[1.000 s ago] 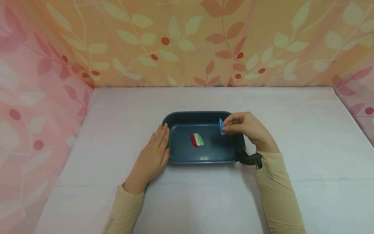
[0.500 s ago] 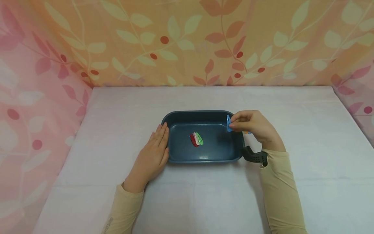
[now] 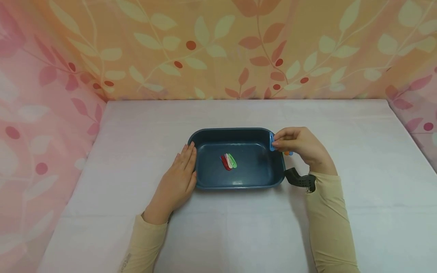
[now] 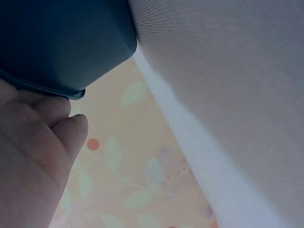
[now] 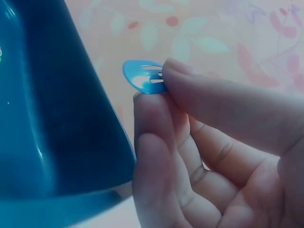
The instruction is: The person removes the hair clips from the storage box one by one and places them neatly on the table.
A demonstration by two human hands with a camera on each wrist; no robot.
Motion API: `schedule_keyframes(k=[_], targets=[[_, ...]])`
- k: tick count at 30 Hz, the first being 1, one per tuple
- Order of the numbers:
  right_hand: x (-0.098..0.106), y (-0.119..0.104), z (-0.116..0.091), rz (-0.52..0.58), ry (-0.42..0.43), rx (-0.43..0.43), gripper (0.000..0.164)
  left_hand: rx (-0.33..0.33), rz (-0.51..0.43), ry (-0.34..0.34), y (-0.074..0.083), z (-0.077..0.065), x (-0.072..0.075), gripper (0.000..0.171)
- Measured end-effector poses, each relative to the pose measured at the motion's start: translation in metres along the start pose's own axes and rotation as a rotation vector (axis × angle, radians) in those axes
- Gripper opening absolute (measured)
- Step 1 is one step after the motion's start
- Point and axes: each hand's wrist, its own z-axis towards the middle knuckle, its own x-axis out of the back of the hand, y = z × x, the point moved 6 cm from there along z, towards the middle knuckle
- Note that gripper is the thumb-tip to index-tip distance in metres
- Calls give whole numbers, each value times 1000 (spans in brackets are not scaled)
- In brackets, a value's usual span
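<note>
Between thumb and fingers, my right hand pinches a blue snap hair clip. It holds the clip over the right rim of a dark blue rectangular tray. The right wrist view shows the same blue hair clip close up, its slotted end under the thumb. My left hand rests with straight fingers along the tray's left side. On the tray's floor, left of its middle, lie several hair clips in red, pale pink and green, side by side.
Small orange and blue pieces show just right of the tray, partly hidden by my right hand. A white cloth covers the table. Behind stands an orange leaf-patterned curtain. A black strap sits at my right wrist.
My right hand has carried the blue hair clip to the right and slightly back, from over the tray's inside to its right rim. The left hand stays at the tray's side.
</note>
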Motion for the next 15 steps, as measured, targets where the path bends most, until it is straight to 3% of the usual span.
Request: schedule_keyframes(k=[15], targets=[[9,6,-1,20,-8,13,4,-9,-2,16,-1,0,-1,58]])
